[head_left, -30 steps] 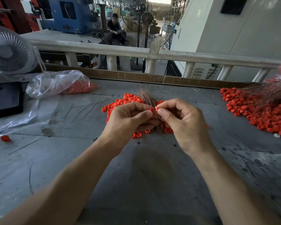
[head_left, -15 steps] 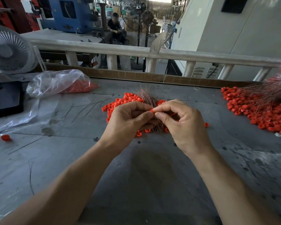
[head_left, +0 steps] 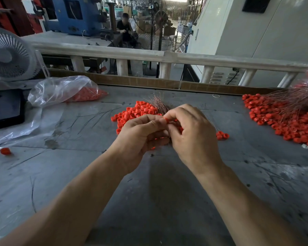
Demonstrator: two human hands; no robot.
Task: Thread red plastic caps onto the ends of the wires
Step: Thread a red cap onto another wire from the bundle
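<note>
My left hand and my right hand meet above the grey table, fingertips together. A small red cap is pinched between the thumb and fingers of both hands. Just behind them lies a heap of loose red caps with a bundle of thin coppery wires sticking up from it. My curled left fingers seem to grip the lower part of the wires, though the hands hide most of it. The wire end at the cap is too fine to make out.
At the right lies a larger heap of red caps with wires on top. A clear plastic bag of caps sits at the back left, beside a white fan and a dark box. One stray cap lies far left.
Both hands have stayed together over the cap heap, shifting only slightly; the right fingers have curled closer round the red cap at the left thumb tip.
</note>
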